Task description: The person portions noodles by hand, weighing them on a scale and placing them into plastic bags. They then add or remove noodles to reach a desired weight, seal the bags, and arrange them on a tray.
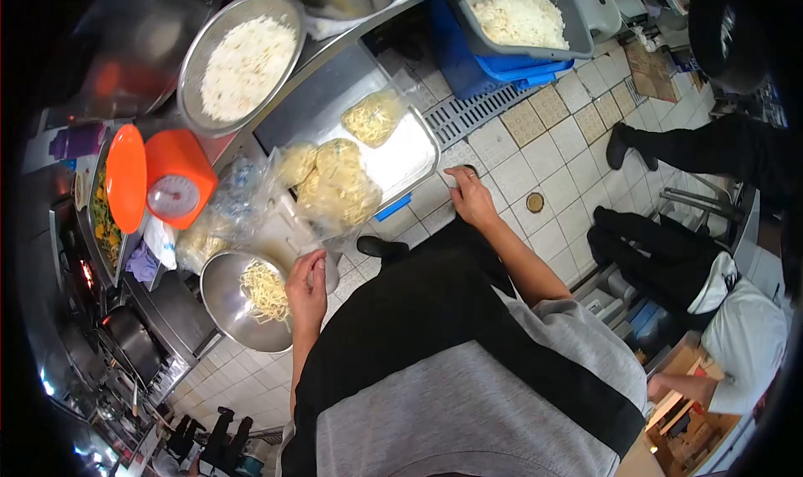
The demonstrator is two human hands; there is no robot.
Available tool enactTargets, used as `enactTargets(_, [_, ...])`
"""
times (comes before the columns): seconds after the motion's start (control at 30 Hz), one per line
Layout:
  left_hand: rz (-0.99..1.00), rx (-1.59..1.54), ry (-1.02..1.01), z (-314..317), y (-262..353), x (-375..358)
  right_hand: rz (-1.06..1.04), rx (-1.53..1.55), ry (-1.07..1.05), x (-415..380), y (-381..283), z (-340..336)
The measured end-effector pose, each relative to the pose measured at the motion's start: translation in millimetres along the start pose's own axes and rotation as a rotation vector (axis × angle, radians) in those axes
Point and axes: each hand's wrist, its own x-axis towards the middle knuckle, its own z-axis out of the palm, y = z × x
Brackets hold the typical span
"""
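Beside a metal bowl point(219, 297) with loose noodles point(266, 291) in it is my left hand point(307, 283), its fingers curled together; what they hold, if anything, is too small to make out. My right hand point(471, 194) is held low over the tiled floor, right of a metal tray point(418, 155), fingers apart and nothing in them. Bagged noodles point(339, 188) lie on the tray's near end, and another noodle bag point(372, 117) lies farther up it. Crumpled clear plastic bags point(238, 197) sit left of the tray.
An orange scale point(178, 176) stands at the left, near a colander of rice point(247, 67). A grey tub of rice point(519, 17) rests on a blue bin point(468, 67) at the top. Other people stand at the right and lower left. A floor grate point(477, 113) crosses the tiles.
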Motion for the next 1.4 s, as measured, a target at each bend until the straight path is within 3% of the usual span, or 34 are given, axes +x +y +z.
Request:
enactTargets(0.1, [-0.124,-0.039,-0.039,53,25,-3,0.05,-0.057,-0.077,34,73,-9])
enactTargets(0.17, [-0.196,-0.019,-0.044,108,16,-13,-0.059,-0.3,-0.353,73,132,-10])
enactTargets(0.2, [-0.336,-0.052,-0.133,135,19,-16,-0.071,-0.377,-0.504,88,141,-23])
enactTargets(0.23, [-0.477,-0.083,-0.223,160,21,-19,-0.068,-0.37,-0.522,103,147,-36])
enactTargets(0.3, [-0.436,-0.124,-0.442,208,-1,-34,-0.119,-0.56,-0.76,136,163,-56])
enactTargets(0.33, [-0.452,-0.125,-0.435,231,-16,-44,-0.145,-0.577,-0.738,149,182,-58])
enactTargets(0.4, [-0.298,0.063,-0.633,266,-43,-58,-0.112,-0.665,-0.749,184,211,-61])
enactTargets(0.47, [-0.323,0.187,-0.656,287,-48,-65,-0.072,-0.701,-0.754,212,246,-48])
enactTargets(0.53, [-0.423,0.29,-0.692,310,-56,-59,0.013,-0.666,-0.607,241,273,-32])
enactTargets(0.67, [-0.431,0.576,-0.515,346,-84,-32,0.07,-0.601,-0.58,287,306,26])
enactTargets(0.73, [-0.365,0.646,-0.287,365,-118,-17,0.052,-0.578,-0.552,315,338,75])
enactTargets(0.83, [-0.55,0.484,-0.289,384,-176,-4,0.015,-0.561,-0.499,349,388,145])
enactTargets(0.87, [-0.67,0.406,-0.388,389,-200,-7,-0.008,-0.555,-0.469,363,399,170])
enactTargets(0.9, [-0.686,0.399,-0.348,396,-229,-23,-0.041,-0.547,-0.433,381,406,195])
enactTargets(0.97, [-0.525,0.373,-0.161,424,-281,-53,-0.077,-0.496,-0.423,405,413,227])
enactTargets(1.0, [-0.536,0.367,-0.099,440,-292,-40,-0.087,-0.515,-0.462,412,406,235])
enactTargets(1.07, [-0.56,0.351,0.027,468,-311,4,-0.119,-0.495,-0.3,438,438,288])
enactTargets(1.1, [-0.579,0.348,0.099,479,-319,17,-0.109,-0.51,-0.376,459,454,311])
enactTargets(1.13, [-0.603,0.349,0.172,486,-325,28,-0.489,-0.523,-0.058,499,549,388])
enactTargets(1.17, [-0.633,0.352,0.241,491,-328,35,-0.575,-0.496,-0.071,498,463,373])
enactTargets(1.23, [-0.691,0.353,0.365,500,-331,44,-0.701,-0.369,-0.104,520,388,410])
enactTargets(1.3, [-0.733,0.359,0.458,502,-334,51,-0.787,-0.245,-0.141,522,328,433])
enactTargets(1.4, [-0.754,0.356,0.515,506,-333,60,-0.827,-0.095,-0.185,531,290,458])
